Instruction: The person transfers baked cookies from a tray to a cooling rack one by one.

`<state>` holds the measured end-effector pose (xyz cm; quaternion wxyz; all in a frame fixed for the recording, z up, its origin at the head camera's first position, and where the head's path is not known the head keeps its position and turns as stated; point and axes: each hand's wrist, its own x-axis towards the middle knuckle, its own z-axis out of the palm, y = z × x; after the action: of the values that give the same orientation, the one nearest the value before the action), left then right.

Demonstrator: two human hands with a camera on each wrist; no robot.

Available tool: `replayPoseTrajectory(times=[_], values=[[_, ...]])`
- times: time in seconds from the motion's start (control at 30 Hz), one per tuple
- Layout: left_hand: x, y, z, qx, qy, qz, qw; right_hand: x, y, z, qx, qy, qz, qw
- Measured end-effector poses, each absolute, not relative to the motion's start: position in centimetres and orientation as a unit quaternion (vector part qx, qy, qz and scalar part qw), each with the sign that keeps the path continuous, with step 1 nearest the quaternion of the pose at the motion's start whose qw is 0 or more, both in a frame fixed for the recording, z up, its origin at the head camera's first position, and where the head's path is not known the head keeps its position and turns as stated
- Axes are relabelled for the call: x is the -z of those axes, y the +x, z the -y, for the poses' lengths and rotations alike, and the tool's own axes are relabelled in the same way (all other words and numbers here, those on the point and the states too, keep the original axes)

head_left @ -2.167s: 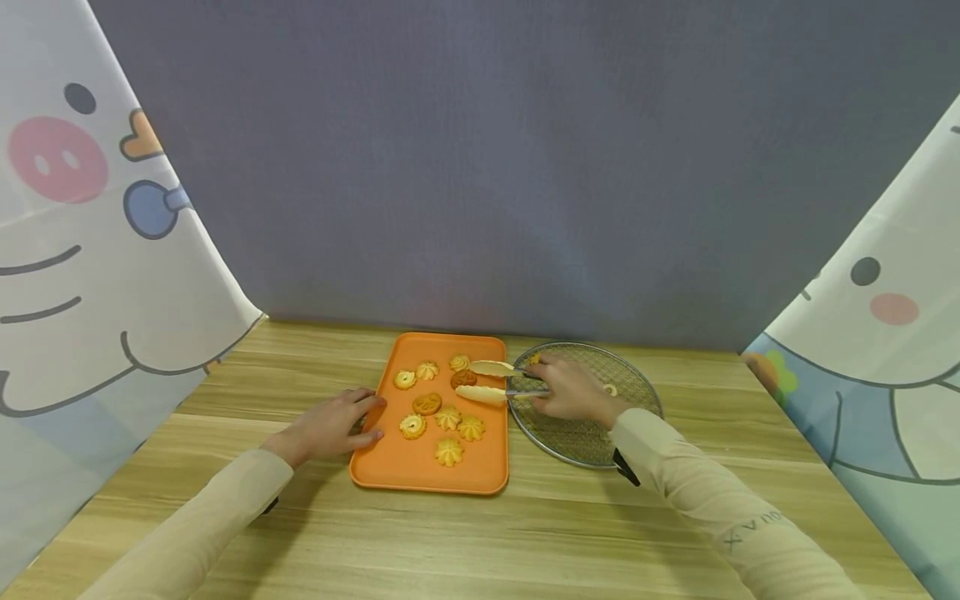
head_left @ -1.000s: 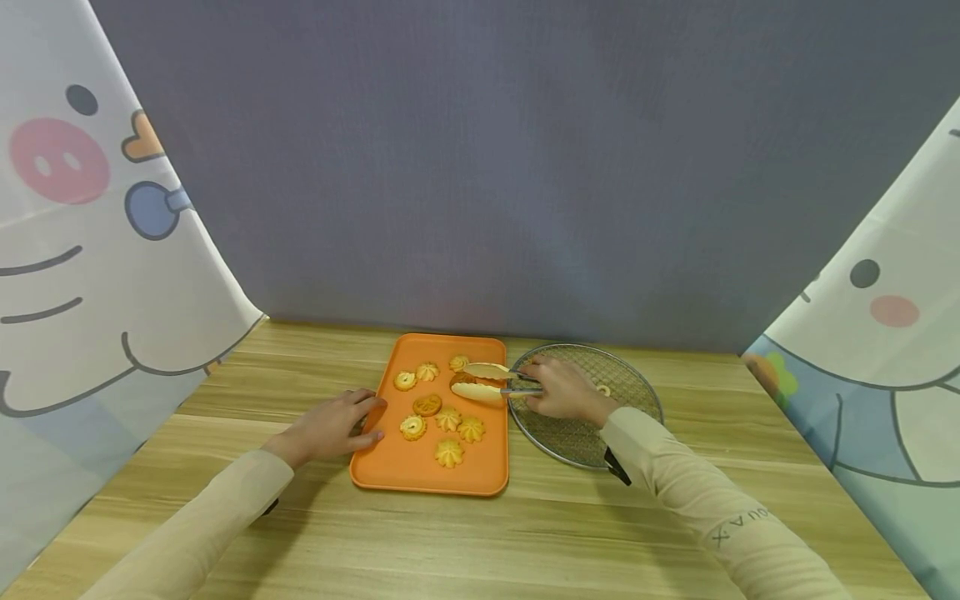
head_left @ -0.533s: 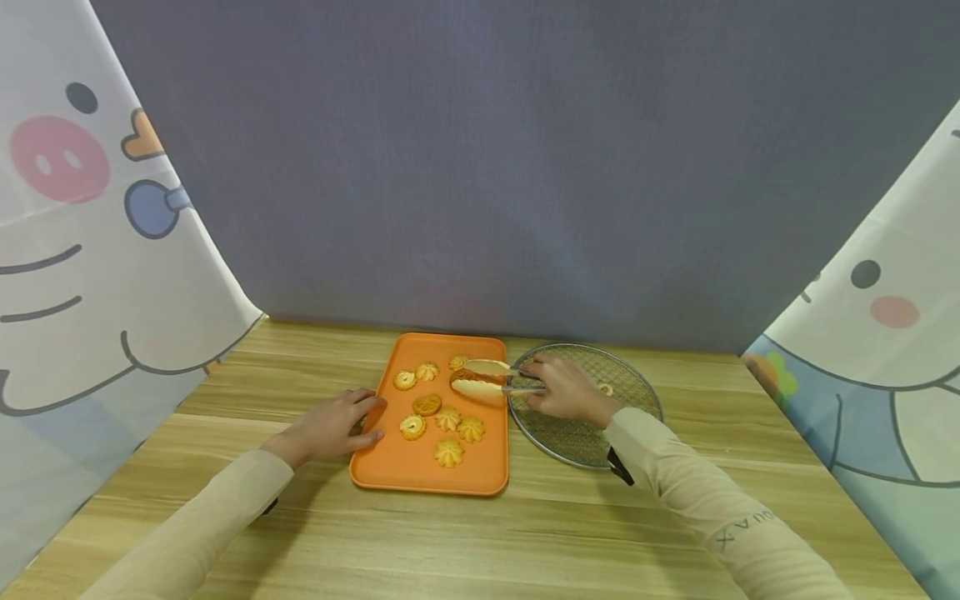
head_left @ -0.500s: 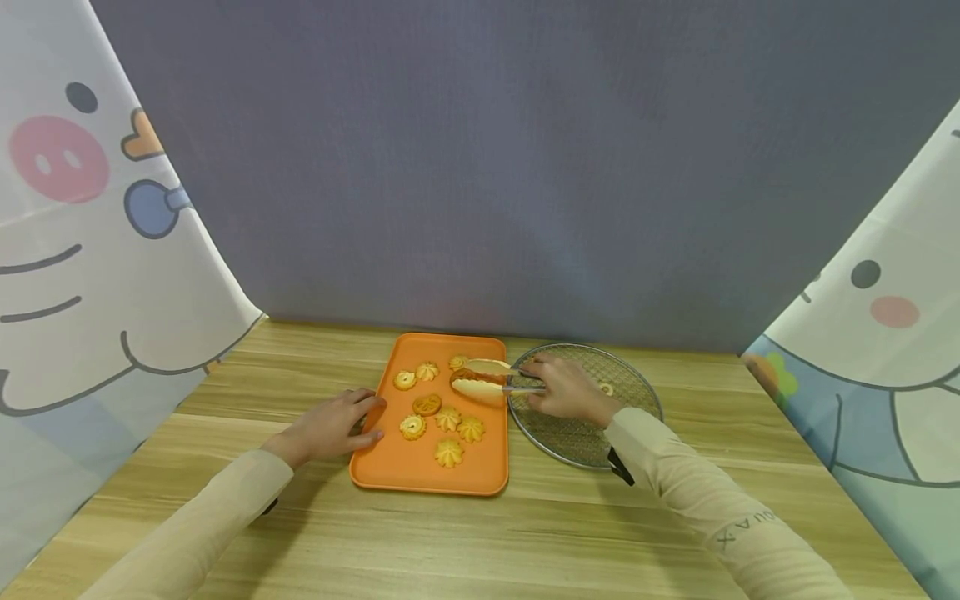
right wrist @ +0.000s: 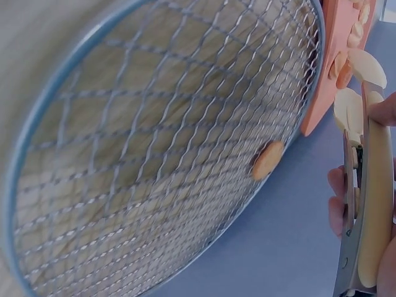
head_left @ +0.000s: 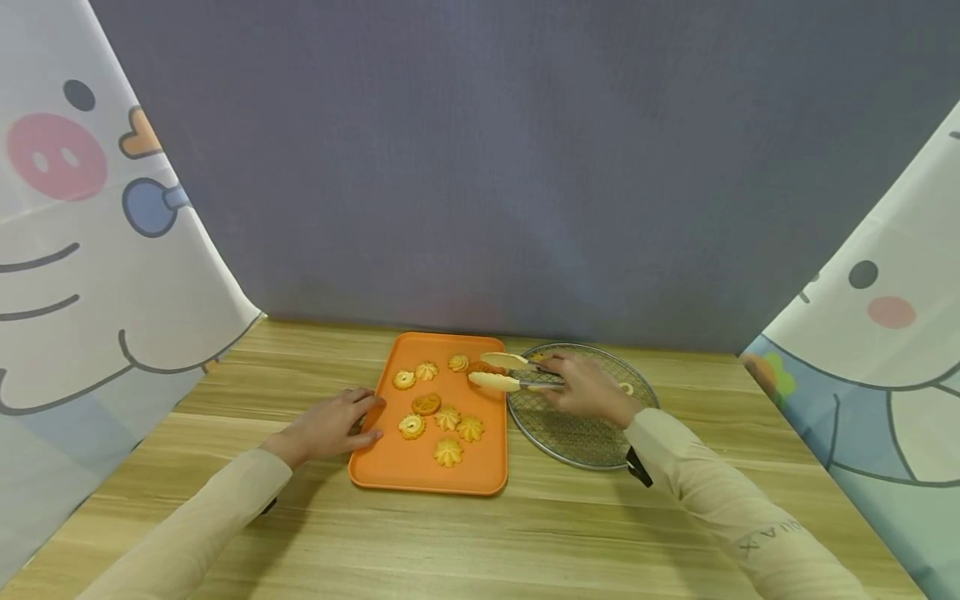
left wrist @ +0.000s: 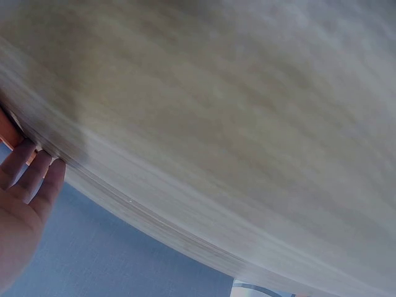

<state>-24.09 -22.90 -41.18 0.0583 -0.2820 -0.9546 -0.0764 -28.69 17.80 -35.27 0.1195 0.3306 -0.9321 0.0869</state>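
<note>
My right hand (head_left: 588, 387) grips a pair of tongs (head_left: 495, 382) with cream scalloped tips and metal arms. The tips reach over the far right of an orange tray (head_left: 427, 477), around a brown round cookie (head_left: 483, 367), partly hidden by them. Whether the cookie is off the tray I cannot tell. Several yellow cookies (head_left: 448, 452) and another brown cookie (head_left: 426, 404) lie on the tray. With fingers loosely spread, my left hand (head_left: 330, 425) rests at the tray's left edge; the left wrist view shows its fingertips (left wrist: 54, 170) at the rim.
Right of the tray lies a round wire mesh rack (head_left: 585, 446), partly under my right hand. A ring-shaped cookie (head_left: 626, 388) and a yellow cookie (head_left: 537, 356) sit on it. A grey partition (head_left: 480, 167) stands behind the wooden table (head_left: 420, 542).
The tongs came together over the brown cookie, then shifted right and slightly back. The brown cookie has moved along with them. My left hand and the tray stay put.
</note>
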Motion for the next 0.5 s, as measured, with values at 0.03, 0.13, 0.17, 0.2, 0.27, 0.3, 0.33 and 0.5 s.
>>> replayPoseTrajectory(times=[0.03, 0.13, 0.17, 0.2, 0.27, 0.3, 0.33, 0.5], values=[[41.2, -24.1, 22.9, 0.076, -0.282, 0.955, 0.058, 35.2, -28.7, -18.1, -0.087, 0.328, 0.933, 0.119], [41.1, -24.1, 22.9, 0.075, -0.281, 0.955, 0.056, 35.0, -28.5, -18.9, -0.079, 0.319, 0.937, 0.123], [41.1, -24.1, 22.8, 0.075, -0.281, 0.955, 0.055, 34.9, -28.4, -19.1, -0.079, 0.314, 0.938, 0.122], [41.1, -24.1, 22.8, 0.075, -0.281, 0.955, 0.055, 34.8, -28.3, -19.4, -0.081, 0.313, 0.938, 0.122], [41.1, -24.0, 22.8, 0.076, -0.282, 0.955, 0.054, 34.7, -28.2, -20.0, -0.085, 0.302, 0.942, 0.120], [41.1, -24.0, 22.9, 0.076, -0.282, 0.955, 0.055, 34.7, -28.2, -20.3, -0.089, 0.298, 0.943, 0.119], [41.1, -24.0, 22.9, 0.076, -0.283, 0.955, 0.055, 34.7, -28.2, -20.6, -0.095, 0.297, 0.943, 0.119], [41.1, -24.1, 22.9, 0.075, -0.284, 0.954, 0.056, 35.0, -28.5, -22.2, -0.115, 0.293, 0.941, 0.124]])
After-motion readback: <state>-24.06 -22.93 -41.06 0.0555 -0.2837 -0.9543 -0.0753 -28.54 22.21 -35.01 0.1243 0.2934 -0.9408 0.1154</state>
